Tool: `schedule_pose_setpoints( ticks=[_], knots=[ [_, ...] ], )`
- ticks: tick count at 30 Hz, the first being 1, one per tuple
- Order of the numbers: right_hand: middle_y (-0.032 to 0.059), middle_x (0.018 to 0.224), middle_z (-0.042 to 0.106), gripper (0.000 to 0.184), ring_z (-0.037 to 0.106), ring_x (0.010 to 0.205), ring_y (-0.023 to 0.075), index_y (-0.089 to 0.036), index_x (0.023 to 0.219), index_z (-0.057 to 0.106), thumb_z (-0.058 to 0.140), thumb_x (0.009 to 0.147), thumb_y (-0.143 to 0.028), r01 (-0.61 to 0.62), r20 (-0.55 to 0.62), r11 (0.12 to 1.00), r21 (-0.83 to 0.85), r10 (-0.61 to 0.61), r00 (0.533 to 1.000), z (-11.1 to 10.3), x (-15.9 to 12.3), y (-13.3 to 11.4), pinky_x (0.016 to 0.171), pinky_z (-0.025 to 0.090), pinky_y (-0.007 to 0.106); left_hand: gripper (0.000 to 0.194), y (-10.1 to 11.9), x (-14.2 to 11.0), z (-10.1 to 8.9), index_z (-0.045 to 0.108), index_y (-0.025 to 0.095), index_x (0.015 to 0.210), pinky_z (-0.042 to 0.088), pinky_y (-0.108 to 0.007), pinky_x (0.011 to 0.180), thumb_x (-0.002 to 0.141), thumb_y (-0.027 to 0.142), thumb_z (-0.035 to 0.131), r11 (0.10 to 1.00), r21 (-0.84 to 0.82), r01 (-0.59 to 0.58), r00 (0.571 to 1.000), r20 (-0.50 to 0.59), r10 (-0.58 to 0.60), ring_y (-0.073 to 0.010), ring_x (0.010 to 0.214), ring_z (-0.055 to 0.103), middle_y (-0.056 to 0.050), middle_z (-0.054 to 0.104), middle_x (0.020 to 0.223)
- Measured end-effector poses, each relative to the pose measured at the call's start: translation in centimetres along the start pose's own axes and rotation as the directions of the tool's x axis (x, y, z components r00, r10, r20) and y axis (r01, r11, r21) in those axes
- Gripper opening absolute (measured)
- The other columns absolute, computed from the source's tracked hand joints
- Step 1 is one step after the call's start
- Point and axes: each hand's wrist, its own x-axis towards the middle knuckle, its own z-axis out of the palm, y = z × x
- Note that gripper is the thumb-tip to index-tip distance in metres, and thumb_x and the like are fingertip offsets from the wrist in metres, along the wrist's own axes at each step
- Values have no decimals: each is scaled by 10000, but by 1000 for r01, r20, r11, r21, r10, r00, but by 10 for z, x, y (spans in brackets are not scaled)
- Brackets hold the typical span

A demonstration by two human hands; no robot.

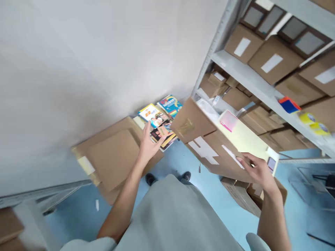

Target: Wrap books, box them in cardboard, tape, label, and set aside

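My left hand (149,143) is open, thumb and fingers apart, in front of a stack of books. A white-and-yellow book (154,115) and a blue book (171,105) lie on top. A dark book (157,134) is right by my fingers; whether I touch it I cannot tell. My right hand (258,169) grips the upper edge of a large cardboard box (206,143), which is tilted and bears strips of white tape. Its underside is hidden.
A closed carton (112,157) stands left of the books, against the wall. Metal shelves (235,66) on the right hold many cartons. Behind the box, a pale yellow surface (246,134) carries a pink-and-white item (228,121) and a phone (271,164). An open carton (240,195) sits below.
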Motion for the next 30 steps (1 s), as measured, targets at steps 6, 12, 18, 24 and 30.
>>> schedule_pose_setpoints(
  ticks=[6, 12, 18, 24, 30],
  knots=[
    [61, 1144, 898, 353, 861, 1004, 326, -263, 1095, 873, 636, 1078, -524, -59, 49, 997, -55, 62, 997, -44, -32, 99, 908, 652, 376, 829, 111, 59, 146, 655, 174, 1484, 483, -502, 1294, 820, 590, 927, 961, -233, -148, 892, 387, 232, -386, 1508, 619, -185, 700, 1537],
    [36, 1151, 898, 292, 864, 1046, 317, -294, 1166, 866, 658, 1063, -471, -228, -41, 971, -74, 225, 973, -82, -55, 186, 918, 664, 376, 732, 155, 59, 278, 705, 176, 1112, 654, -403, 926, 649, 669, 985, 843, -447, 299, 819, 574, 14, -296, 1022, 792, -114, 839, 1097],
    [43, 1128, 896, 298, 849, 1015, 348, -321, 1225, 834, 758, 965, -445, -500, -95, 834, -234, 492, 866, -109, -74, 272, 788, 622, 387, 697, 176, 60, 344, 720, 193, 1120, 643, -391, 962, 637, 605, 1007, 832, -413, 370, 784, 619, -42, -284, 1064, 794, -103, 853, 1141],
    [77, 833, 837, 565, 757, 712, 294, -295, 975, 809, 603, 978, -821, -670, -333, 723, -169, 597, 729, -135, -50, 314, 658, 509, 369, 586, 194, 115, 411, 732, 207, 1115, 636, -376, 994, 710, 546, 987, 824, -458, 333, 781, 623, 31, -269, 1100, 789, -94, 844, 1155],
    [85, 723, 773, 746, 743, 691, 322, -268, 961, 728, 559, 879, -991, -771, -503, 605, -198, 613, 609, -173, -2, 334, 634, 473, 373, 584, 234, 181, 483, 713, 206, 1162, 634, -382, 1023, 786, 583, 952, 826, -500, 261, 739, 654, 162, -267, 1127, 783, -99, 829, 1177]
  ],
)
